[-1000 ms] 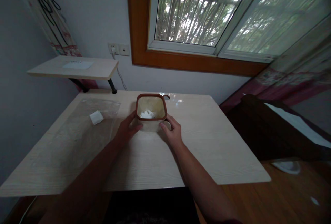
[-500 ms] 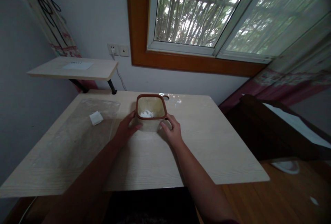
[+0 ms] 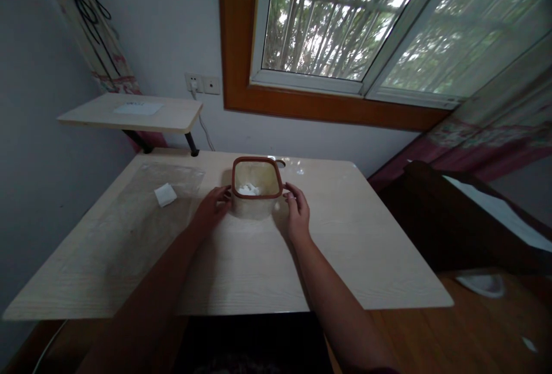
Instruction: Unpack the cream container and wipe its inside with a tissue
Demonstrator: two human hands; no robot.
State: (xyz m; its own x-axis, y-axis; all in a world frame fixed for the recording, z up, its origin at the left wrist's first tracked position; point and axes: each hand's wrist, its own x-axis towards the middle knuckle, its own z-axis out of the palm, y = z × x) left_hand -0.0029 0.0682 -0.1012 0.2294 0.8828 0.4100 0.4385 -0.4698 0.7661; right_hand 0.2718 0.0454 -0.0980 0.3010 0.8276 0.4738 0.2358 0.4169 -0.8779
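Note:
A small square bin (image 3: 254,207) with a brown rim and pale walls stands upright on the wooden tabletop. White crumpled pieces, perhaps paper (image 3: 249,190), lie in its bottom. My left hand (image 3: 213,207) is at the bin's left side, fingers loosely bent, their tips close to or touching the wall below the rim. On the other side, my right hand (image 3: 297,207) has its fingers apart, with the fingertips beside the right rim. Neither thumb presses on the front wall. Whether the fingertips touch the bin is hard to make out.
A white folded piece (image 3: 165,194) lies on a clear plastic sheet (image 3: 129,236) on the left of the table (image 3: 366,247). Behind it a raised shelf (image 3: 172,115) carries a paper. Behind the bin is a cable hole (image 3: 280,164). A window (image 3: 319,29) is ahead.
My thumbs have come off the bin's front wall, and my right hand has loosened outward. The bin stays in place on the table; the whole view has shifted slightly.

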